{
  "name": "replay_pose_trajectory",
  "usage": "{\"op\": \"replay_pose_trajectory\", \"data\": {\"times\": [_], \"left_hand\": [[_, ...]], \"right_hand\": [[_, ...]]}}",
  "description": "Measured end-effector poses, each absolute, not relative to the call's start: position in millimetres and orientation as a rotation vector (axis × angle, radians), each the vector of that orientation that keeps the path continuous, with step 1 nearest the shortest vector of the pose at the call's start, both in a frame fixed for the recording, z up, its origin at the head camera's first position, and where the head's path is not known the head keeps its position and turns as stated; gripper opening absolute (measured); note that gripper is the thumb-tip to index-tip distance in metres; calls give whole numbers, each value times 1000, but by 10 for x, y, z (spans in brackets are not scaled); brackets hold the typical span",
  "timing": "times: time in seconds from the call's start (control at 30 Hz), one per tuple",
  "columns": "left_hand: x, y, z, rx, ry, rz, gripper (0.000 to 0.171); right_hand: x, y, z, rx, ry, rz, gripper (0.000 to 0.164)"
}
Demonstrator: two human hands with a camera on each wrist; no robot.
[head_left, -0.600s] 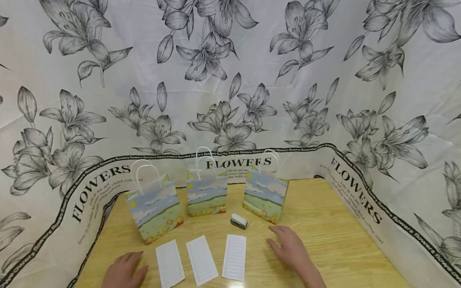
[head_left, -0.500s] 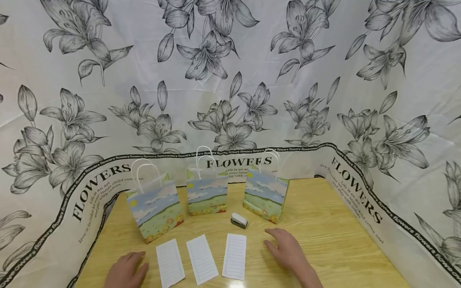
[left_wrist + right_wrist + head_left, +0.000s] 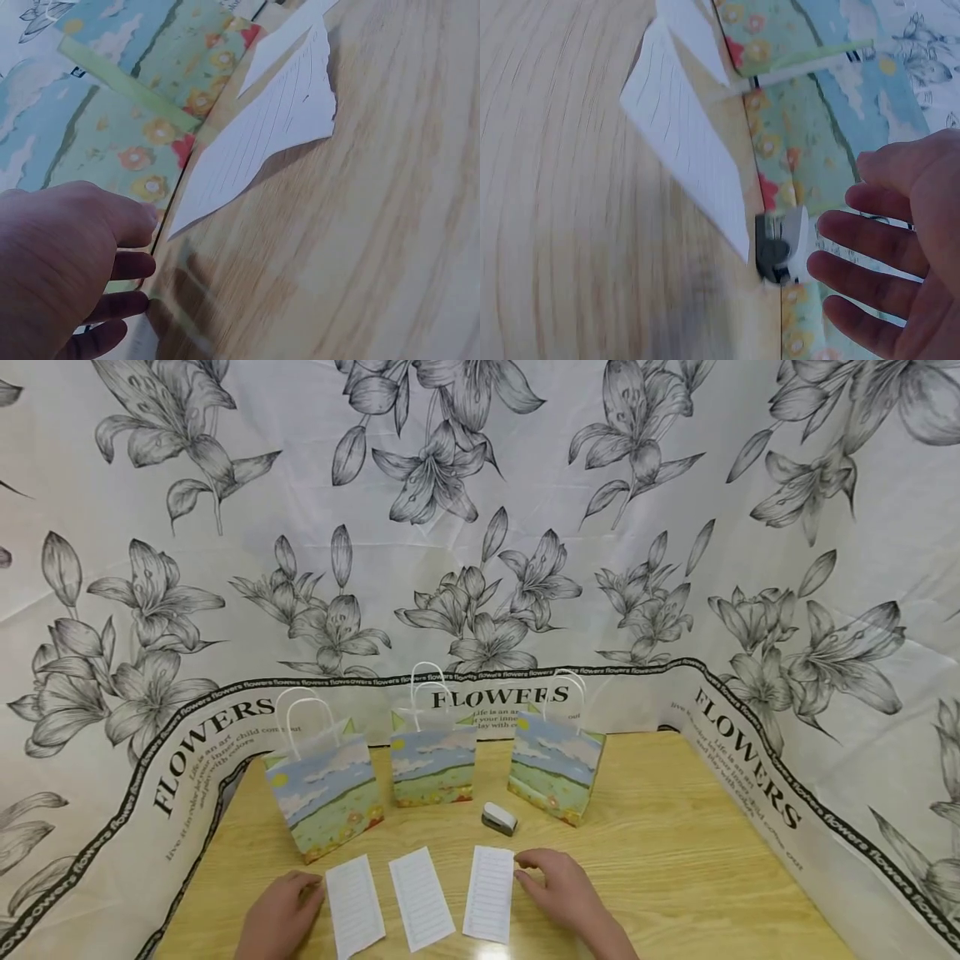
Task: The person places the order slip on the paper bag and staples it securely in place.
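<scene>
Three lined paper slips lie in a row: left (image 3: 355,903), middle (image 3: 422,897) and right (image 3: 489,893). My left hand (image 3: 283,914) is at the left slip's outer edge, its fingers loosely bent and holding nothing. On the other side, my right hand (image 3: 558,893) has its fingertips right at the right slip's upper right edge, fingers spread and relaxed. A small white-and-grey stapler (image 3: 498,819) sits beyond that slip; the right wrist view shows the stapler (image 3: 784,244) close to the fingers in the picture. In the left wrist view the nearest slip (image 3: 255,135) curls up slightly.
Three gift bags with a painted meadow stand upright behind the slips: left (image 3: 330,797), middle (image 3: 433,768), right (image 3: 557,768). Their white handles stick up. A flower-printed cloth (image 3: 637,610) surrounds the wooden table (image 3: 697,860) at the back and sides.
My right hand has moved left, from the bare table to the right slip's edge. The left hand has shifted right and slightly forward, up to the left slip. Slips, stapler and bags stay put.
</scene>
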State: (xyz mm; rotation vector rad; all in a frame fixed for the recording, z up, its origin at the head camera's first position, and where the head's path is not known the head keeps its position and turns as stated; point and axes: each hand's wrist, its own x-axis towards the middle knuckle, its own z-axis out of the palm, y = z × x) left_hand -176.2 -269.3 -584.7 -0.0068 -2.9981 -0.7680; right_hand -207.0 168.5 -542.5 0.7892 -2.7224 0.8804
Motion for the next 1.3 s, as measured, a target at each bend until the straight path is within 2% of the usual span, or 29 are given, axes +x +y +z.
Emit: {"op": "replay_pose_trajectory", "data": {"times": [0.47, 0.8, 1.3], "left_hand": [[-1950, -2647, -5880, -10, -2951, -793, 26], [-1988, -2651, -5954, 47, -2947, -852, 35], [-2041, -2595, -5947, 61, -3021, -880, 35]], "right_hand": [[-2199, 1254, -5266, 1007, -2711, 1092, 18], [-2207, 1070, -5406, 1083, -2753, 1224, 17], [-2240, 1122, -5355, 1079, -2825, 1310, 18]]}}
